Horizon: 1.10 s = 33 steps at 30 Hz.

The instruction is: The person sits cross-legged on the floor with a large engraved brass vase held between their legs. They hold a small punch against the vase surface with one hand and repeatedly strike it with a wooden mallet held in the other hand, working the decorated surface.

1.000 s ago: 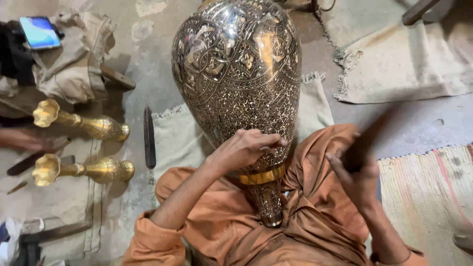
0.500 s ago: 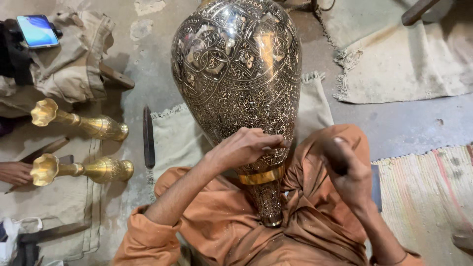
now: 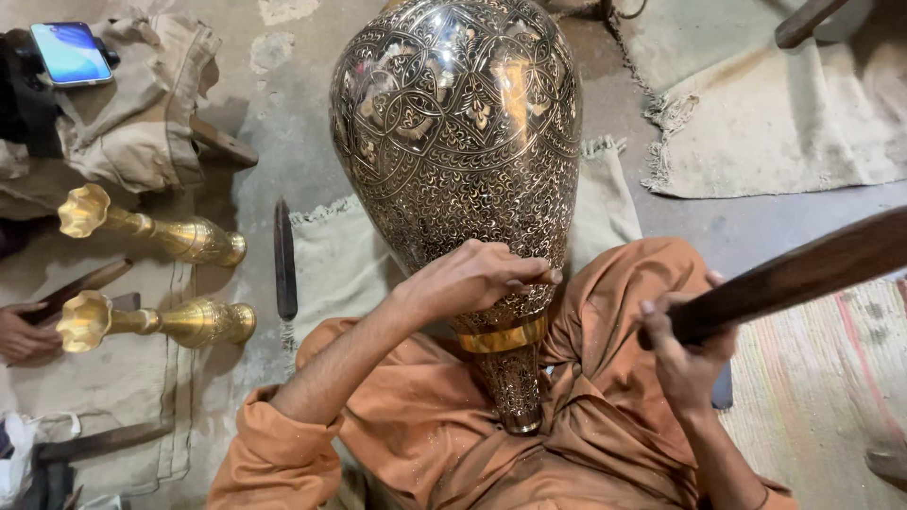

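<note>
A large engraved metal vase [image 3: 458, 151] lies against my lap, its narrow neck with a gold band [image 3: 503, 338] pointing toward me. My left hand [image 3: 477, 276] rests on the lower body of the vase, fingers pinched together around something thin that I cannot make out. My right hand [image 3: 685, 345] grips a dark wooden stick [image 3: 803, 272] that reaches up to the right edge, raised clear of the vase. Orange cloth [image 3: 605, 425] covers my legs.
Two small brass vases [image 3: 156, 231] [image 3: 161, 321] lie on cloth at the left. Another person's hand [image 3: 24, 332] shows at the left edge. A phone [image 3: 71, 52] sits on bundled cloth at top left. A dark file-like tool [image 3: 284, 260] lies on the floor. Mats [image 3: 784, 123] lie to the right.
My right hand has swung the wooden stick from near the vase's neck out to the right. My left hand stays on the vase. The other person's hand has shifted at the left.
</note>
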Available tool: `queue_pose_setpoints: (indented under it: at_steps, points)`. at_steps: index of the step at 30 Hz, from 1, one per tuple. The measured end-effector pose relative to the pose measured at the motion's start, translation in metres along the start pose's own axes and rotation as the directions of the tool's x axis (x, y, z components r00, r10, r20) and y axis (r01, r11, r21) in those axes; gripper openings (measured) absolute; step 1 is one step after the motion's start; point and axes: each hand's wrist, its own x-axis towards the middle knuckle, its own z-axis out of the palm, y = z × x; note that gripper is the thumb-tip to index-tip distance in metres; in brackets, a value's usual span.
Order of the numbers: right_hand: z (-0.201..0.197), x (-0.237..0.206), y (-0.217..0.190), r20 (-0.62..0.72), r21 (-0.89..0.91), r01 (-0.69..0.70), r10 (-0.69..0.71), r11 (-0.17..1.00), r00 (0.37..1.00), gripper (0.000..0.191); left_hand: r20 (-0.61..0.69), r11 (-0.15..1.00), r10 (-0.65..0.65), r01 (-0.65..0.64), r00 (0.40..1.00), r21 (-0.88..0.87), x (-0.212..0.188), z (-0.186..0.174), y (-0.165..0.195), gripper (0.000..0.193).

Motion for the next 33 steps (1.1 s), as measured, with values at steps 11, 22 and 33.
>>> queue_pose_setpoints:
  at_steps: [11, 22, 33]
  points:
    - [-0.005, 0.004, 0.008, 0.317, -0.681, 0.427, -0.285, 0.595, 0.904, 0.069, 0.075, 1.000, -0.006, 0.007, 0.997, -0.005, 0.007, -0.006, 0.002, 0.047]
    - [-0.009, 0.011, 0.012, 0.378, -0.689, 0.483, -0.301, 0.540, 0.876, 0.059, 0.114, 0.998, -0.047, 0.050, 0.992, -0.027, 0.010, 0.000, -0.008, 0.052]
    - [-0.017, 0.012, 0.004, -0.043, -0.156, 0.184, -0.193, 0.971, 0.980, 0.052, 0.040, 0.993, 0.036, -0.031, 0.999, -0.112, 0.011, -0.009, -0.001, 0.047]
